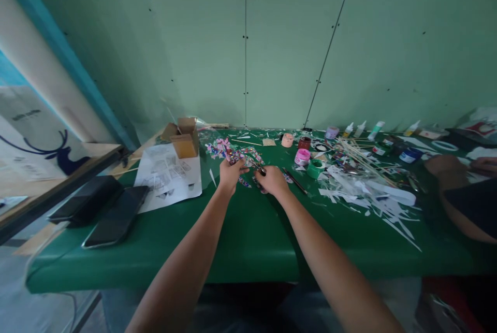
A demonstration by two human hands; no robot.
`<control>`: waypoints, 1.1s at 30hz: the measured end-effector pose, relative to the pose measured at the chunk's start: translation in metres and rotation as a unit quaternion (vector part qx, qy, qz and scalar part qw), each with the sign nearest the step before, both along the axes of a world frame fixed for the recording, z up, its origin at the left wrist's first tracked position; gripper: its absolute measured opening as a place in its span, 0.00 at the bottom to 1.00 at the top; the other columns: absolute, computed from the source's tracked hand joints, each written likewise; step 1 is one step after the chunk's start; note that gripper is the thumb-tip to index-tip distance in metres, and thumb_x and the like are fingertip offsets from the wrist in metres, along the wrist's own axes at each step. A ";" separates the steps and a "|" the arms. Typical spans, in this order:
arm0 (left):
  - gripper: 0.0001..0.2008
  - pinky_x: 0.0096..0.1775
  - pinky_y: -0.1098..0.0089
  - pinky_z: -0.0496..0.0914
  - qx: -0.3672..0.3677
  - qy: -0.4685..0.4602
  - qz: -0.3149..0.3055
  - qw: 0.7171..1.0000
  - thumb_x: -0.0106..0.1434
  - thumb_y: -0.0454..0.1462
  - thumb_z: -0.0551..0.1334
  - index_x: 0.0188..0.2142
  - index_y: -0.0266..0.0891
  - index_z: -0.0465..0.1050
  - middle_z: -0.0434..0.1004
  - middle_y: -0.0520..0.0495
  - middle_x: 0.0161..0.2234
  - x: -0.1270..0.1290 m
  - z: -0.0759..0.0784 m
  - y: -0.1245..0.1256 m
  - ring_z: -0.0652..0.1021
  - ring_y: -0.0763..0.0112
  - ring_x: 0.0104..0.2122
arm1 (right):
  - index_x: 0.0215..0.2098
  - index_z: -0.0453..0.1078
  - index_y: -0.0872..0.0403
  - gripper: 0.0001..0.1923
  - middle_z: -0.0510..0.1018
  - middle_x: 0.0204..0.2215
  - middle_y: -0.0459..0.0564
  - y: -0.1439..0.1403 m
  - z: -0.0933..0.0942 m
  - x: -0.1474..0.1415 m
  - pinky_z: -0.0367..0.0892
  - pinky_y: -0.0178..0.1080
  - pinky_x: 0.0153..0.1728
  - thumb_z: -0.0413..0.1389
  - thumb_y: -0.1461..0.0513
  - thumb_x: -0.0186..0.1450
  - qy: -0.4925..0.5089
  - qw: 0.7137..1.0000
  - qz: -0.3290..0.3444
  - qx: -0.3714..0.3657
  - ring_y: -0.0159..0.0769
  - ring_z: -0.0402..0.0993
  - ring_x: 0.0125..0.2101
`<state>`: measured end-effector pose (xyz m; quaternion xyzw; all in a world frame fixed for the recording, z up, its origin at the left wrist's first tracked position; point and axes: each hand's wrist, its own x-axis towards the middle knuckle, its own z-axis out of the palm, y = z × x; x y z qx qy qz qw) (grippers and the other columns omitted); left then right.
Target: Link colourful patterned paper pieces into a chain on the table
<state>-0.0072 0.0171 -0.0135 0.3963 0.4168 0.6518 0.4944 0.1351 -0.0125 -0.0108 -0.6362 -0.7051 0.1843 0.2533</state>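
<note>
My left hand [232, 172] is closed on a speckled pink, blue and white piece [219, 148] with an irregular outline, perhaps patterned paper. Close beside it, my right hand [273, 179] is closed round a slim tool with a dark end and a shiny shaft, which looks like small scissors [262, 171]. The tool points at the speckled piece, but my fingers partly hide where they meet. More speckled scraps [244, 182] lie below and between my hands. A dark, thin stick like a brush or pencil [295, 181] rests to the right of my right hand.
Paint jars, one of them pink [302, 157] and one green [315, 168], stand at right. Beyond lie white paper strips [373, 198] and wooden sticks. Left are a cardboard box [185, 141], printed sheets [165, 175] and a phone [116, 219]. Another person's arm [454, 193] rests far right.
</note>
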 end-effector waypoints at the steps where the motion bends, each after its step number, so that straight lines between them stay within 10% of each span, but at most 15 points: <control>1: 0.16 0.28 0.67 0.74 0.003 0.002 0.003 1.000 0.43 0.40 0.69 0.29 0.33 0.70 0.73 0.48 0.27 0.000 0.000 0.000 0.74 0.74 0.24 | 0.29 0.73 0.55 0.17 0.78 0.23 0.49 0.000 0.000 0.000 0.58 0.30 0.22 0.47 0.55 0.66 0.003 1.000 0.004 0.000 0.29 0.71 0.16; 33: 0.12 0.23 0.73 0.70 0.003 0.045 0.029 0.999 0.44 0.39 0.67 0.27 0.35 0.70 0.70 0.52 0.22 0.003 0.006 -0.005 0.71 0.75 0.21 | 0.27 0.75 0.57 0.17 0.79 0.23 0.55 0.002 0.005 -0.001 0.62 0.31 0.25 0.50 0.55 0.64 -0.088 0.996 -0.027 -0.015 0.37 0.76 0.25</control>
